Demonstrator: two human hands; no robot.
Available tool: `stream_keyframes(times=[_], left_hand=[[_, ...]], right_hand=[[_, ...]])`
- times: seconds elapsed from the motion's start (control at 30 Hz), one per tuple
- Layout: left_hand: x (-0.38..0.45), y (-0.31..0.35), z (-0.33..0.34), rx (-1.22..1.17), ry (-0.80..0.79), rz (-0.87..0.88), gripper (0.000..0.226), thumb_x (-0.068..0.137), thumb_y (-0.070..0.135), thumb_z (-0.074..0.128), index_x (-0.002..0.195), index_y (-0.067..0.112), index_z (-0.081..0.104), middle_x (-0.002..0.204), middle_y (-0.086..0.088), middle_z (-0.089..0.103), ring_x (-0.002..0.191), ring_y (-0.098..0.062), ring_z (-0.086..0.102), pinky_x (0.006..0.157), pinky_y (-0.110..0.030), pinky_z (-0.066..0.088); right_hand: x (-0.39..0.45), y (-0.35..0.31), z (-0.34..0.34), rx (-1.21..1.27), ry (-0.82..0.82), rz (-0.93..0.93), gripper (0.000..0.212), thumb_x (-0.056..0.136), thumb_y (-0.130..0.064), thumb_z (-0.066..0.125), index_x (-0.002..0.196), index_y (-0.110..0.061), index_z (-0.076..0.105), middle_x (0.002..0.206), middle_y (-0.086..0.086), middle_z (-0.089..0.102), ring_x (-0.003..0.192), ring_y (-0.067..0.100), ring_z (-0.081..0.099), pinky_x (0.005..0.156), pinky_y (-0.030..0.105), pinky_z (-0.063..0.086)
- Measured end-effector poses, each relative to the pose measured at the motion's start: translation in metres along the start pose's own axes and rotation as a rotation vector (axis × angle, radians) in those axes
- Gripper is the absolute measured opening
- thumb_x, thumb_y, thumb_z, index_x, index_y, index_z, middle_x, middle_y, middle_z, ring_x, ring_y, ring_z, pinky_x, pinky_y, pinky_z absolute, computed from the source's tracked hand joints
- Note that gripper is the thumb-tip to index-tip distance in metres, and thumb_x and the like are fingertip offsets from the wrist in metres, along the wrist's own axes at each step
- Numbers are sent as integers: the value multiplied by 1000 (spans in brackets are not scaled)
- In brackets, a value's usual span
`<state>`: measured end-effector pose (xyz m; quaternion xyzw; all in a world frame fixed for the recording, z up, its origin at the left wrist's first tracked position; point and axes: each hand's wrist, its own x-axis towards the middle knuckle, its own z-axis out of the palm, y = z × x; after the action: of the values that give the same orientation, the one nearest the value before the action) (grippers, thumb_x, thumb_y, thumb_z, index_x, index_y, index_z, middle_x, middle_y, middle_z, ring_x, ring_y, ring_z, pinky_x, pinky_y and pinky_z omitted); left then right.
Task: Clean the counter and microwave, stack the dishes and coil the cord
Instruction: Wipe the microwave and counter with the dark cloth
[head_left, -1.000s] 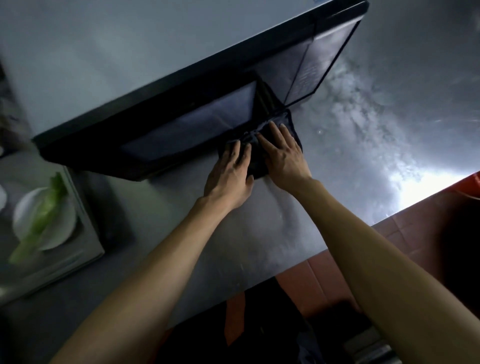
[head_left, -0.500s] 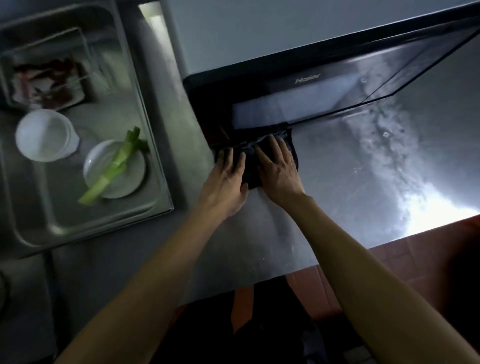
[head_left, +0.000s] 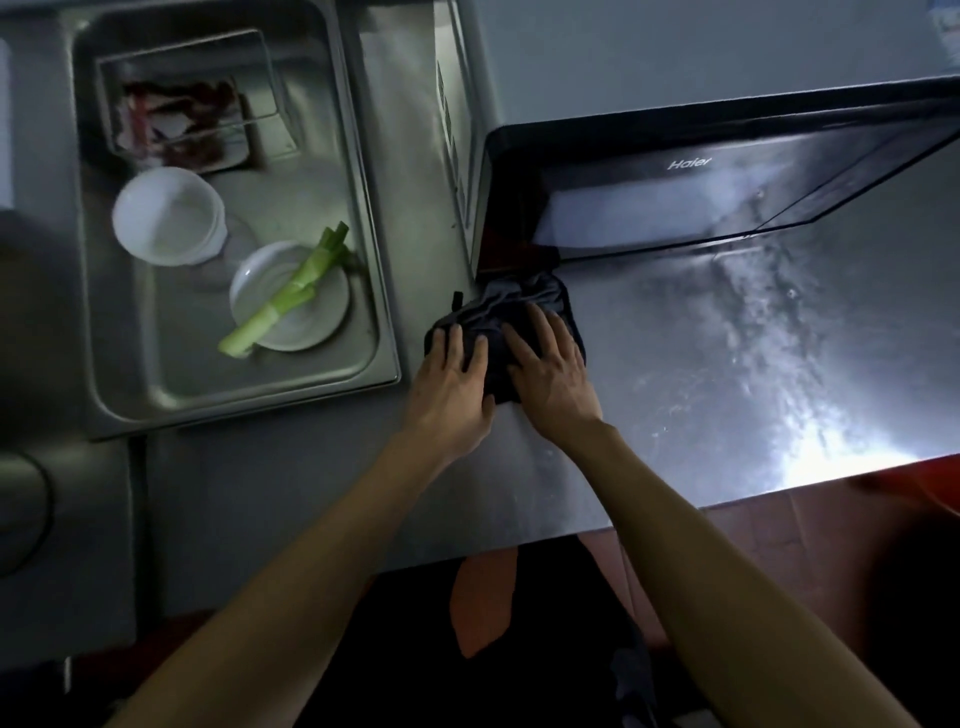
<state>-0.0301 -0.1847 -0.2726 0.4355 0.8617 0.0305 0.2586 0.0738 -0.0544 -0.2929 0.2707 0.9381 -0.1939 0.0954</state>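
Head view: sink (head_left: 363, 218) – bowl (head_left: 169, 215), leek (head_left: 288, 296) on plate (head_left: 332, 312).

The one readable text is the brand name "Haier", in pale letters on the dark front of the microwave (head_left: 727, 171), toward two o'clock from the picture's middle. A label at the upper right corner is too blurred to read.

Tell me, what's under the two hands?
A dark cloth lies under both hands, left hand and right hand, with fingers flat on it. It sits on the metal counter by the microwave. The counter beneath the cloth is hidden.
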Motion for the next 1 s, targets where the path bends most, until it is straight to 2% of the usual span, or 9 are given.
stream_keyframes(times=[0.27,0.47,0.6,0.73,0.83,1.0], left_hand=[[20,28,-3,29,9,-13,75,95,43,45,157,16,12,164,-17,5,151,-39,1,122,-48,18],[62,102,-4,95,-8,53,74,91,36,50,155,17,21,162,-19,13,149,-40,8,121,-47,19],[100,159,3,124,3,109,61,100,36,40,155,16,23,161,-21,14,148,-42,11,120,-49,19],[135,215,10,116,-7,129,58,104,33,35,157,19,17,164,-17,7,150,-40,4,120,-49,23],[160,254,14,113,-10,115,60,104,31,35,158,21,11,165,-14,2,151,-38,0,121,-49,20],[185,305,16,117,0,94,66,101,27,41,158,16,10,163,-20,6,150,-42,2,121,-50,18]], right_hand=[[-1,29,-4,17,1,2,56,104,-36,36,157,-29,18,167,6,-4,153,30,-6,124,45,7],[-9,111,-29,53,28,36,55,104,-41,33,157,-30,20,167,6,-2,153,31,-5,123,48,9],[-10,172,-54,90,35,91,57,104,-50,31,157,-31,20,167,3,-4,153,27,-9,123,44,2],[-7,236,-73,75,53,126,60,103,-51,35,157,-31,21,167,3,-1,153,28,-6,123,45,4],[0,276,-87,98,73,149,56,105,-49,31,157,-31,22,167,3,1,153,28,-5,124,46,5],[14,321,-106,131,128,157,52,106,-43,28,156,-31,23,167,5,4,153,29,-1,123,50,7]])
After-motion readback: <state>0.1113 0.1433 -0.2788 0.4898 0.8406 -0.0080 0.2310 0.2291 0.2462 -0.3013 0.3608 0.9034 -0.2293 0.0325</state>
